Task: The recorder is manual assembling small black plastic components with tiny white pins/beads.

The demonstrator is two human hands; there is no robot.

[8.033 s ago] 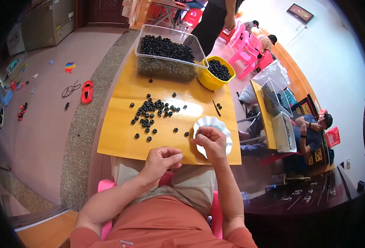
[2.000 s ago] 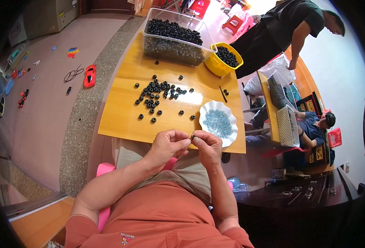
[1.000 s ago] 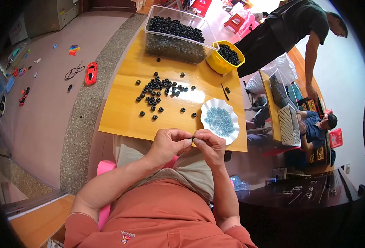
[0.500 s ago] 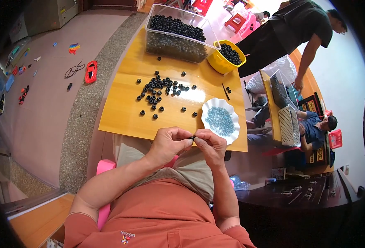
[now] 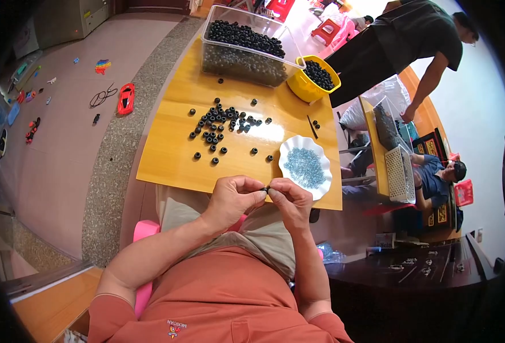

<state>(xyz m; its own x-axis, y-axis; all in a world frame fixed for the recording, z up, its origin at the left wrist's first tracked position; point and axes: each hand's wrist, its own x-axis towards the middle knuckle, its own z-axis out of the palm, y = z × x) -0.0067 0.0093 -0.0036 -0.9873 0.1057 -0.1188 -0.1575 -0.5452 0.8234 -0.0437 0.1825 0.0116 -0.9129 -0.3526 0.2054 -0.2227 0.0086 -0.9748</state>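
Observation:
My left hand (image 5: 232, 200) and my right hand (image 5: 293, 201) meet at the table's near edge, thumbs and forefingers pinched together. Between the fingertips is a small black round piece (image 5: 265, 190), mostly covered; both hands grip it. Just beyond my right hand stands a white wavy-rimmed dish (image 5: 324, 184) of tiny clear bluish pieces (image 5: 304, 167), too small to make out. Several black ring-like caps (image 5: 209, 137) with holes lie scattered across the middle of the wooden table (image 5: 172, 154). A thin dark stick (image 5: 312, 127) lies right of them beside a few small black pieces.
At the table's far end stand a clear plastic bin (image 5: 244, 66) and a yellow basket (image 5: 301, 90), both holding black caps. To the right, a standing person (image 5: 418, 40) and a seated person (image 5: 435, 177) are at another table (image 5: 375, 146). A red toy car (image 5: 126, 99) lies on the left floor.
My hands stay almost still, with only a slight shift of the fingers around the black piece. The standing person's hand at the other table has moved a little up and left.

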